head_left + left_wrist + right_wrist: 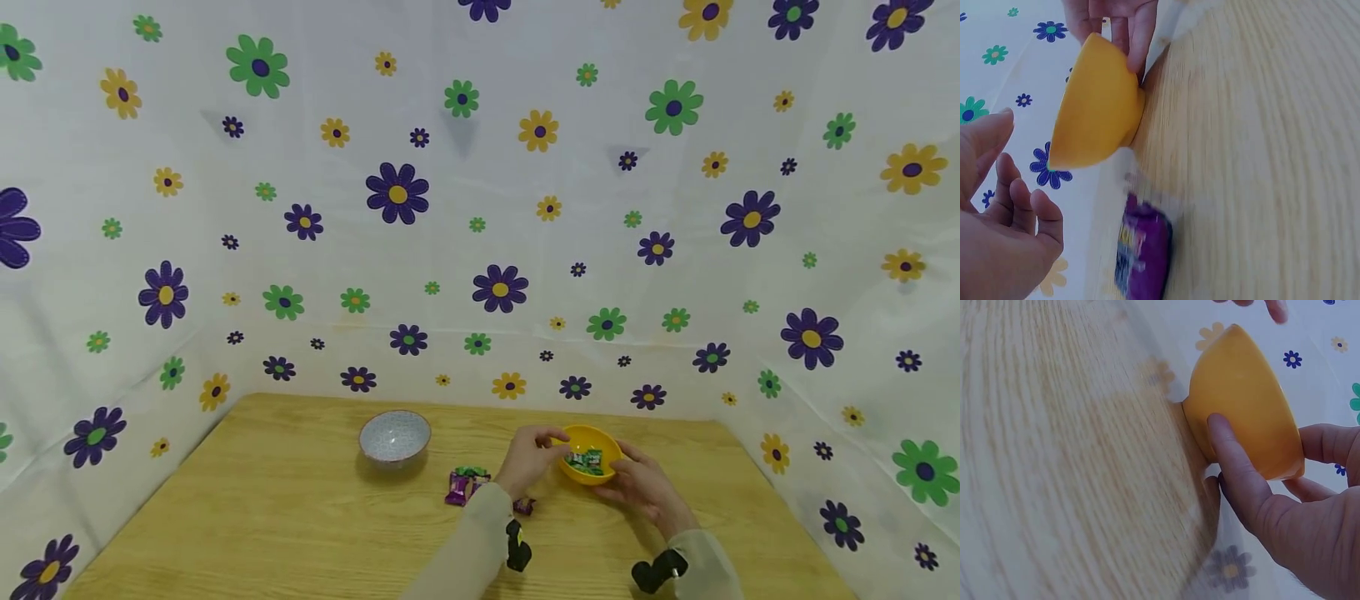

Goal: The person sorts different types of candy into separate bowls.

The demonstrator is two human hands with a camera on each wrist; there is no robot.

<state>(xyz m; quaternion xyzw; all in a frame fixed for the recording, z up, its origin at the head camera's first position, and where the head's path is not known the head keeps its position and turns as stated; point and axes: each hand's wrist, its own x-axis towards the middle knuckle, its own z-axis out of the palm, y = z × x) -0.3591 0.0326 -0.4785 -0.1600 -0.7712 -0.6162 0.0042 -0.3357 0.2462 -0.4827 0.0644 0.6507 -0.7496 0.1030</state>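
A yellow bowl [592, 437] stands on the right part of the table, with several green-wrapped candies [587, 462] inside. My right hand [645, 487] grips it from the right, thumb and fingers spread around its wall, as the right wrist view shows. My left hand [531, 458] hovers at the bowl's left rim. In the left wrist view its fingers are loosely bent, thumb apart, and nothing shows between them. Beneath that hand lies a purple packet [1144, 250]. Left of the forearm are more purple packets [459, 486] with green-wrapped candies [471, 472] behind them, partly hidden by the arm.
A grey-blue bowl [395, 435] with a reddish rim stands at the back left of the wooden table [300, 517]. White cloth [337, 250] printed with flowers surrounds the table at the back and both sides.
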